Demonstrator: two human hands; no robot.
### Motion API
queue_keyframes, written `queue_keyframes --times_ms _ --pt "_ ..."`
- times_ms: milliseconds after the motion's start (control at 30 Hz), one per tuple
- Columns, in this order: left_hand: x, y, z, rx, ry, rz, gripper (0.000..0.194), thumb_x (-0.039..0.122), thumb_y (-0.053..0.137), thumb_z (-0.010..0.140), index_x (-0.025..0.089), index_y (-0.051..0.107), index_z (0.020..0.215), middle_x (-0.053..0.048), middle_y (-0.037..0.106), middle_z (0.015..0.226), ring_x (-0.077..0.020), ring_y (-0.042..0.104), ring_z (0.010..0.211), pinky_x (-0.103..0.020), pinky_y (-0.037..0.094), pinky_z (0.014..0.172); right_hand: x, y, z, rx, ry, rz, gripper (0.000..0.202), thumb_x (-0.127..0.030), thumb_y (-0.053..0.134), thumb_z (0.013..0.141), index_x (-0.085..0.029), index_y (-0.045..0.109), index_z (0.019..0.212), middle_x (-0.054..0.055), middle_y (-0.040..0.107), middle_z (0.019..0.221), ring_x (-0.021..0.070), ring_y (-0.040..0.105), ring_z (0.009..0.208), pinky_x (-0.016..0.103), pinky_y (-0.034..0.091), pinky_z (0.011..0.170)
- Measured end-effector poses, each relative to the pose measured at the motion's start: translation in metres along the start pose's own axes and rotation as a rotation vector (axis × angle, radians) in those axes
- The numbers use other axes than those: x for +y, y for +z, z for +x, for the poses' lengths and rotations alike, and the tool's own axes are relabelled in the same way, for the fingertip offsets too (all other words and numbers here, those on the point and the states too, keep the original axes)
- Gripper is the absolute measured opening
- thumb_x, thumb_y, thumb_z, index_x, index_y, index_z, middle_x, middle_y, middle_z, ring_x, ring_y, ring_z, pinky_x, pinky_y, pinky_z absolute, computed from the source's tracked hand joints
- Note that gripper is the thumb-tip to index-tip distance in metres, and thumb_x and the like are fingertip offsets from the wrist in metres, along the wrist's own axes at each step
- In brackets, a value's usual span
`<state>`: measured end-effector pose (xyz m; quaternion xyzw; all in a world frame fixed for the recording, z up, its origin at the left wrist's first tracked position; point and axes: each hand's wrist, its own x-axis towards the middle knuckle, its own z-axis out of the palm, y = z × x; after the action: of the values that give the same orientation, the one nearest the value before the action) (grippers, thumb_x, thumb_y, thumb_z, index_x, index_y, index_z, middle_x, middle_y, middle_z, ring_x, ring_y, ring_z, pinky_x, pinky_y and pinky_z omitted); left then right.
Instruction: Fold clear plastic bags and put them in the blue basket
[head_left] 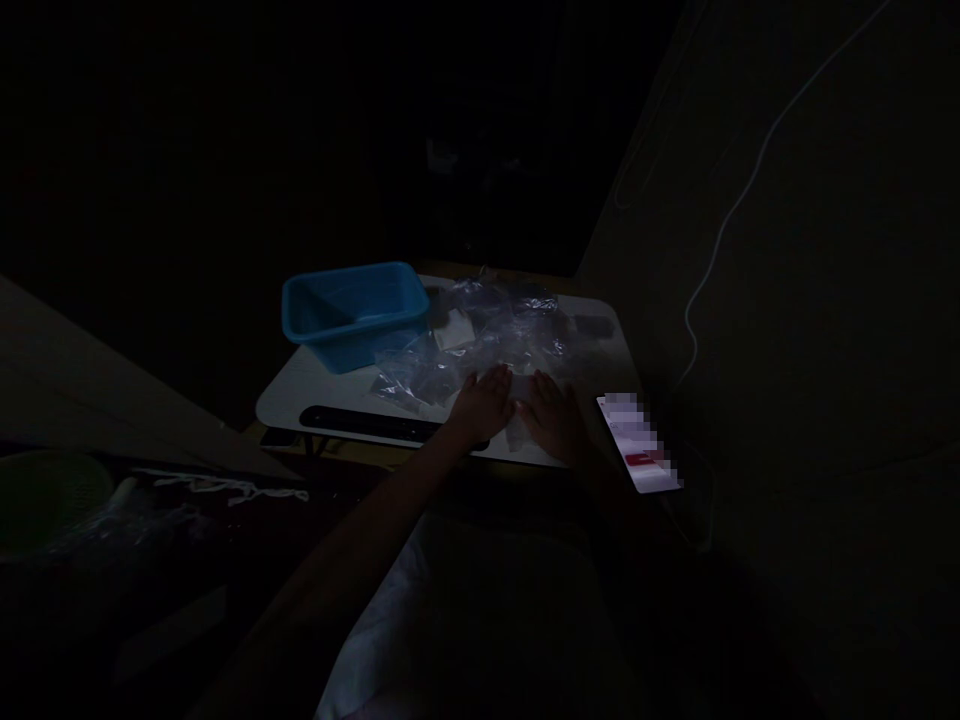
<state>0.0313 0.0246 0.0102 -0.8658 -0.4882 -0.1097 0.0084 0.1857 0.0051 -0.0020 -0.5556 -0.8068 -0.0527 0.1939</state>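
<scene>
Both hands rest near the front edge of a small white table point(289, 388) in a very dark room. My left hand point(482, 405) lies flat, fingers stretched forward beside the clear plastic bags point(510, 325). Close to its right, my right hand point(553, 415) is also flat with its fingers spread. Between and under the hands is a pale, thin sheet or bag point(519, 432), too dim to name surely. A folded white piece point(454, 330), perhaps paper or cloth, sits among the plastic bags just beyond my left hand.
A blue plastic basin point(356, 320) stands at the table's back left. A long black strip point(367, 424) runs along the front edge. To the right is a lit phone point(639, 445). A white cable point(724, 225) hangs along the right wall.
</scene>
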Motion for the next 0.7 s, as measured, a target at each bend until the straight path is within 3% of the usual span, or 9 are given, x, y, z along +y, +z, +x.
queue_keyframes --times_ms 267,400,500,700 --pt "0.0 -0.002 0.0 -0.033 -0.052 -0.008 0.057 0.041 0.028 0.087 0.009 0.031 0.134 -0.014 0.029 0.141 -0.0259 0.029 0.128 -0.046 0.022 0.103 0.003 0.003 0.001 -0.006 0.046 0.035 0.047 -0.037 0.031 0.088 -0.01 0.045 0.123 0.021 0.039 0.134 0.0301 0.034 0.125 0.058 0.019 0.1" --pt "-0.001 -0.003 0.003 -0.059 -0.051 -0.014 0.056 0.043 0.028 0.088 0.011 0.03 0.134 -0.013 0.027 0.142 -0.0257 0.028 0.128 -0.046 0.022 0.103 0.022 -0.005 0.004 -0.034 0.169 0.294 0.039 -0.024 0.029 0.087 -0.014 0.052 0.117 0.014 0.049 0.127 0.0257 0.043 0.119 0.048 0.028 0.101" --pt "-0.002 -0.003 0.004 -0.072 -0.039 -0.022 0.057 0.044 0.03 0.087 0.012 0.03 0.134 -0.013 0.027 0.142 -0.0262 0.028 0.128 -0.048 0.021 0.102 0.034 -0.011 0.008 -0.024 0.218 0.502 0.039 -0.029 0.029 0.087 -0.019 0.054 0.117 0.007 0.056 0.122 0.0207 0.05 0.113 0.039 0.037 0.099" --pt "-0.004 -0.003 0.004 -0.048 -0.022 -0.036 0.057 0.045 0.032 0.086 0.013 0.031 0.134 -0.013 0.027 0.142 -0.0271 0.029 0.128 -0.049 0.021 0.102 0.034 -0.008 0.016 -0.026 0.093 0.74 0.044 -0.026 0.036 0.08 -0.017 0.051 0.12 0.007 0.057 0.12 0.0184 0.05 0.114 0.036 0.036 0.099"
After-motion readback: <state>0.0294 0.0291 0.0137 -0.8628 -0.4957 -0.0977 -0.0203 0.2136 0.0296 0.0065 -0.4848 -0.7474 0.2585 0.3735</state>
